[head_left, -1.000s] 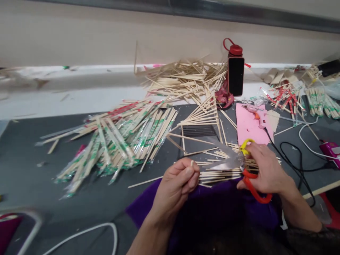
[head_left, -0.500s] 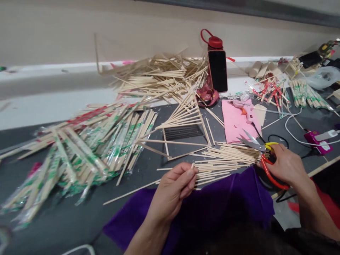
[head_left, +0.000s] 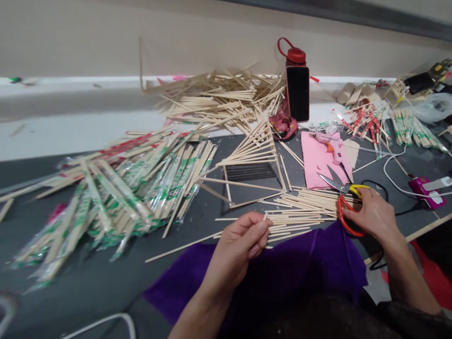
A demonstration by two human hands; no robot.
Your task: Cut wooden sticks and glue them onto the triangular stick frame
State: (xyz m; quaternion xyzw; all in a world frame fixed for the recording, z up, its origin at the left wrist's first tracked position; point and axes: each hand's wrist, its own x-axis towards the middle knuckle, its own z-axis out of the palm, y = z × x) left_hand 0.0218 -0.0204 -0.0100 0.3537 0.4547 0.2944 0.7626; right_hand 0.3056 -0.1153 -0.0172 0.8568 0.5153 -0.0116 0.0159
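Note:
My left hand [head_left: 243, 245] is closed in a pinch around a thin wooden stick [head_left: 265, 217], of which only a short tip shows above the fingers. My right hand [head_left: 376, 214] grips scissors [head_left: 348, 207] with one yellow and one orange-red handle; their blades are parted and point up and left over the pink cloth's lower edge. Between the hands lie several loose wooden sticks [head_left: 300, 218]. Behind them stands a frame built of sticks [head_left: 254, 153], with a fan of slanting sticks along its upper side. Purple cloth [head_left: 303, 263] lies below my hands.
Wrapped chopsticks [head_left: 120, 188] cover the left of the dark table [head_left: 141, 292]. A stick heap [head_left: 229, 96] lies behind, beside a red-capped bottle [head_left: 295, 55] with a phone [head_left: 297, 94] against it. A pink glue gun [head_left: 332, 146] rests on pink cloth [head_left: 312, 165], near a purple power adapter [head_left: 426, 190].
The scissors have turned in my right hand, and the orange-red handle now sits closer in by the fingers. My left hand keeps its pinch. The whole view has shifted slightly.

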